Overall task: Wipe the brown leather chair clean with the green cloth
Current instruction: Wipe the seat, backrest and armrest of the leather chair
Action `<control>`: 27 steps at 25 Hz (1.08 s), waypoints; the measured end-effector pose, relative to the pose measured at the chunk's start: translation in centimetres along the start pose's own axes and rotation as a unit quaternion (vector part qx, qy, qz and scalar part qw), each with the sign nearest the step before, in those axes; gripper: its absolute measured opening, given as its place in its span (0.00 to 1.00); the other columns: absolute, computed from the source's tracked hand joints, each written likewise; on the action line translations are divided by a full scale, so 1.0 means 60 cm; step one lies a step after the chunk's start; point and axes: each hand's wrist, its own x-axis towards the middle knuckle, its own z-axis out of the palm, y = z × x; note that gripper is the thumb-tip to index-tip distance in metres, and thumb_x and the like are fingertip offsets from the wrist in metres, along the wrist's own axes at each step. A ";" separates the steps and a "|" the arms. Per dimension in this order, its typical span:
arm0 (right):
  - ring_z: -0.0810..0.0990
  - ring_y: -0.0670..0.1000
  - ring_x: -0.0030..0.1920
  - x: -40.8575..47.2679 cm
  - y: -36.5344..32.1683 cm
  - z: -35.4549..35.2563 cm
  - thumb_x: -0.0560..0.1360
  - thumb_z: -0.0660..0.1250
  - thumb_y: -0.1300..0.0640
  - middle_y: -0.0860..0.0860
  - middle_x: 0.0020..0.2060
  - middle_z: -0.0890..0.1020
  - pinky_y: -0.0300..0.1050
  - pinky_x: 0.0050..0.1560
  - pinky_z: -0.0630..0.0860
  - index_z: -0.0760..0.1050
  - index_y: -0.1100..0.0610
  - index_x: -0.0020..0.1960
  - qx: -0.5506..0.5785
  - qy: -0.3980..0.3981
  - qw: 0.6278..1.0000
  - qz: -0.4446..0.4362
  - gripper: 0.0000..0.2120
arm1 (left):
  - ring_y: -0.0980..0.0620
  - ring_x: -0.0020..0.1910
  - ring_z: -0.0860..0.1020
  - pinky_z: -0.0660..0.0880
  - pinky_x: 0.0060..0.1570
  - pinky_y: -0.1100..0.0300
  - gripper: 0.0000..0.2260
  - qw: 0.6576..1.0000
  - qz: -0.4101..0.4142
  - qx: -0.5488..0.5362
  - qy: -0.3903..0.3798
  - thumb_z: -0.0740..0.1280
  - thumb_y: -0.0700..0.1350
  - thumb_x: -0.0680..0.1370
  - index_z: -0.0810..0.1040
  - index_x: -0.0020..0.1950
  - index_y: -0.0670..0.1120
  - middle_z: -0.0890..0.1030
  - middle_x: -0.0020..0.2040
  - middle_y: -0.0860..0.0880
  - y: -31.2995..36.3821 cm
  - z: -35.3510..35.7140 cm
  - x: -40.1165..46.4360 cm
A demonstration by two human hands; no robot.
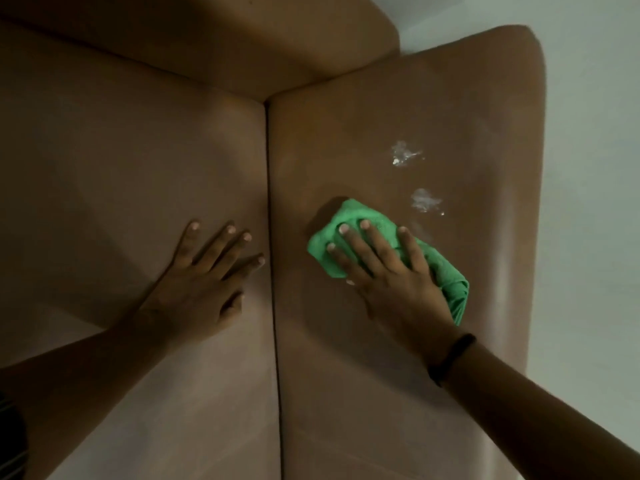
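The brown leather chair (363,375) fills most of the head view, with a dark seam (272,237) running down between two cushions. My right hand (388,275) presses flat on the bunched green cloth (446,271) on the right cushion. Two white foamy smears (403,154) (424,200) lie just beyond the cloth, up and to the right. My left hand (204,282) rests flat on the left cushion beside the seam, fingers spread, holding nothing.
The chair's backrest (225,43) rises at the top. A pale floor or wall (595,168) shows past the chair's rounded right edge. A dark band sits on my right wrist (450,358).
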 end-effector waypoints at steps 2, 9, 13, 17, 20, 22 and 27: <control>0.50 0.59 0.88 0.069 0.024 -0.001 0.90 0.57 0.46 0.53 0.89 0.54 0.67 0.82 0.34 0.53 0.48 0.89 0.035 0.022 0.998 0.055 0.30 | 0.34 0.89 0.64 0.50 0.84 0.21 0.35 1.000 -0.009 0.011 0.001 0.72 0.56 0.78 0.75 0.86 0.51 0.67 0.89 0.39 -0.004 0.004 0.001; 0.50 0.58 0.88 0.008 0.036 -0.005 0.90 0.55 0.49 0.52 0.89 0.54 0.68 0.85 0.44 0.53 0.47 0.89 0.023 -0.008 1.000 -0.019 0.28 | 0.34 0.88 0.65 0.51 0.84 0.21 0.33 1.000 -0.006 -0.010 0.001 0.66 0.57 0.79 0.76 0.85 0.51 0.67 0.89 0.39 -0.007 0.011 0.000; 0.45 0.61 0.88 0.074 0.011 -0.003 0.90 0.57 0.50 0.55 0.89 0.49 0.70 0.84 0.37 0.50 0.48 0.89 0.032 -0.029 0.999 0.000 0.31 | 0.34 0.89 0.64 0.51 0.84 0.21 0.34 1.000 -0.007 -0.003 0.009 0.66 0.57 0.79 0.75 0.85 0.51 0.67 0.89 0.39 -0.007 0.012 0.001; 0.49 0.58 0.88 0.019 0.037 0.000 0.90 0.55 0.48 0.52 0.89 0.53 0.68 0.86 0.43 0.52 0.46 0.89 0.023 -0.003 1.000 -0.016 0.29 | 0.34 0.89 0.62 0.50 0.84 0.21 0.35 1.000 -0.004 -0.006 -0.001 0.68 0.57 0.78 0.74 0.86 0.52 0.66 0.89 0.39 -0.008 0.019 -0.005; 0.48 0.59 0.89 0.060 0.080 -0.016 0.90 0.51 0.45 0.53 0.89 0.52 0.68 0.85 0.38 0.52 0.45 0.89 0.032 0.006 0.999 0.030 0.28 | 0.34 0.90 0.62 0.50 0.84 0.20 0.35 1.000 0.001 -0.014 0.008 0.68 0.57 0.78 0.74 0.86 0.52 0.65 0.90 0.39 -0.005 0.019 -0.001; 0.46 0.59 0.89 0.082 0.061 -0.017 0.91 0.53 0.46 0.54 0.89 0.50 0.66 0.84 0.35 0.51 0.45 0.89 0.045 -0.018 0.999 0.024 0.28 | 0.34 0.89 0.63 0.51 0.84 0.20 0.35 1.000 -0.005 -0.021 0.008 0.67 0.56 0.78 0.74 0.86 0.51 0.66 0.89 0.39 -0.010 0.021 0.000; 0.48 0.58 0.89 0.055 0.125 -0.030 0.90 0.51 0.42 0.52 0.89 0.52 0.66 0.84 0.39 0.52 0.43 0.89 0.008 0.030 0.998 0.049 0.29 | 0.34 0.88 0.66 0.52 0.84 0.21 0.34 1.000 -0.005 -0.009 0.016 0.66 0.56 0.77 0.77 0.84 0.51 0.68 0.88 0.39 -0.003 0.019 -0.003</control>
